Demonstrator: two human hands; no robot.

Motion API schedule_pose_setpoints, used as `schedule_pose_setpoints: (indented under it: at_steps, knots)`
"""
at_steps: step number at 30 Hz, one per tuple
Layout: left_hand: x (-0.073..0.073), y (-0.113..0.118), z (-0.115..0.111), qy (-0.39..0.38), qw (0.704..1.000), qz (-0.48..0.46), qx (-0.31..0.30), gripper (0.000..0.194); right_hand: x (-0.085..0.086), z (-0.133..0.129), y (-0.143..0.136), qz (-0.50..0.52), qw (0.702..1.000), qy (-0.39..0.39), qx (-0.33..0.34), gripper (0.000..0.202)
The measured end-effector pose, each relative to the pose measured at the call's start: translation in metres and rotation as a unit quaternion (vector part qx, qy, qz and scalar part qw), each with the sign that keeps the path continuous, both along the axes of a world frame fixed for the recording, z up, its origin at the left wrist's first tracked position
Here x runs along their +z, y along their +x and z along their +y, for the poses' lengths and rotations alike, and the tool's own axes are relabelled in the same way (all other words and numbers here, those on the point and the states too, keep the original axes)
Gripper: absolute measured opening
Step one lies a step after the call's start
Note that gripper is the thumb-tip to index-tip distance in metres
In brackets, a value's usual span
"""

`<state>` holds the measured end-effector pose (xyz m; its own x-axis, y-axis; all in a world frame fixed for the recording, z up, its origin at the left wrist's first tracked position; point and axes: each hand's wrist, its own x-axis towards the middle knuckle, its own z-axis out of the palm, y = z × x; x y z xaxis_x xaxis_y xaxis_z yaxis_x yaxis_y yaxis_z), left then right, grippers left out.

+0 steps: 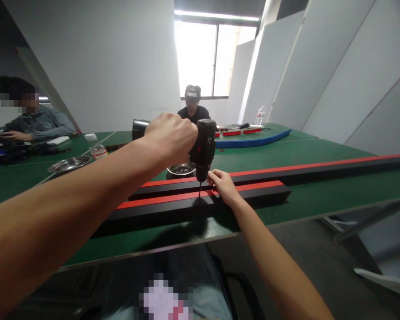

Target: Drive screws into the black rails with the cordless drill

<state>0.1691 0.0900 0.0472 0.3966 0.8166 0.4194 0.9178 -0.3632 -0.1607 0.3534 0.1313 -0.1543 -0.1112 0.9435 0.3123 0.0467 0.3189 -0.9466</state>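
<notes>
My left hand (171,135) is wrapped round the handle of a black cordless drill (205,141), which points straight down. Its thin bit meets the red top face of the nearer black-and-red bar (173,208). Beside the drill's chuck, my right hand (222,184) has its thumb and fingers closed in a pinch. What they hold, if anything, is too small to make out. A longer black-and-red bar (306,170) lies just behind the nearer one. Partly hidden by the drill, a metal bowl (170,172) of small dark pieces stands beyond the bars.
The bars lie on a green table (333,200). At the left are a metal dish (70,164), a plastic bottle (95,146) and a seated person. Another person sits across the table, near a curved blue strip (253,142) and red parts (231,133). A second bottle (260,115) stands farther back.
</notes>
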Motion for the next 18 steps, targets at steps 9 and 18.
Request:
schedule_pose_setpoints:
  at_steps: [9, 18]
  knots:
    - [0.001, -0.008, -0.011, 0.015, 0.992, 0.123, 0.012, 0.033, -0.002, 0.001, -0.002, 0.008, 1.000, 0.008, -0.012, 0.036]
    - [0.015, -0.059, -0.019, -0.180, 0.979, 0.092, 0.016, 0.052, 0.015, -0.004, 0.086, -0.382, 0.910, 0.059, -0.153, 0.023]
